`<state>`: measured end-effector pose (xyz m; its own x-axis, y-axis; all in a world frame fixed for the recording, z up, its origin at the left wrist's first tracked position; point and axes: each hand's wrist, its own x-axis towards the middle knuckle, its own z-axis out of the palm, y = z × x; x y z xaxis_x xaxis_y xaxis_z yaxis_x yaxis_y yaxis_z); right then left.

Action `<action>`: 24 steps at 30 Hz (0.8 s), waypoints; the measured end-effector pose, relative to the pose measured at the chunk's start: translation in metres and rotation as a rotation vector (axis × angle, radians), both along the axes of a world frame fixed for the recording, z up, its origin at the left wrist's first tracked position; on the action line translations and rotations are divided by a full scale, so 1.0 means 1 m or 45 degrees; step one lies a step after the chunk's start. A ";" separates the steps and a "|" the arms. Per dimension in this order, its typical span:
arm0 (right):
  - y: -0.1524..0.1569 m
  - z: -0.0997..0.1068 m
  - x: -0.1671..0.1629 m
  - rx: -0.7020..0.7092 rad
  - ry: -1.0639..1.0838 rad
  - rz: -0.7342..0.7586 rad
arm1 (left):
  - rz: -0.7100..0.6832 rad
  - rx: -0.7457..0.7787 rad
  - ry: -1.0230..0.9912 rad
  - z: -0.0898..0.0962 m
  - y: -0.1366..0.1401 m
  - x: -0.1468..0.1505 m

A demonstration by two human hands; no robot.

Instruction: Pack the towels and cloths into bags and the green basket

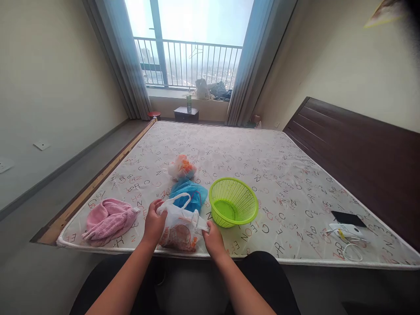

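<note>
A white plastic bag (180, 231) with orange print rests at the near edge of the mattress, something reddish-brown showing through it. My left hand (155, 222) is closed on the bag's upper left side. On the other side, my right hand (213, 239) pinches its right handle, pulling it outward. Just behind lies a blue plastic bag (187, 192), and beyond that a whitish bag with orange parts (182, 167). A lime-green plastic basket (232, 202) stands to the right of the bags, with nothing visible inside.
A pink towel (110, 219) lies crumpled at the left. On the right are a black flat device (348, 218) and a white power bank or adapter (348, 231) with a cable. The mattress (278, 175) meets a dark wooden headboard (354, 148). A small nightstand (186, 115) stands beyond.
</note>
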<state>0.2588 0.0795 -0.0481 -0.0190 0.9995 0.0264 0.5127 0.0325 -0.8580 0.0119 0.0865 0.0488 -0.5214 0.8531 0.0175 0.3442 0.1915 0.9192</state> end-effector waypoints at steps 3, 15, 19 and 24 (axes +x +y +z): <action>0.000 0.005 -0.002 0.022 0.021 -0.009 | 0.008 0.215 0.447 0.002 -0.007 0.004; -0.004 0.010 -0.007 -0.020 0.171 0.018 | -0.846 0.548 1.050 0.004 -0.041 0.050; -0.003 0.008 -0.006 -0.034 0.278 0.041 | -0.915 0.203 0.961 0.011 -0.031 0.049; -0.001 0.005 -0.006 -0.072 0.359 -0.010 | -0.727 -0.313 0.935 0.009 -0.017 0.025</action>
<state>0.2524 0.0783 -0.0429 -0.0110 0.9996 -0.0259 0.2534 -0.0223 -0.9671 0.0370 0.0698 0.0576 0.0431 0.9983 -0.0392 0.9190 -0.0243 0.3936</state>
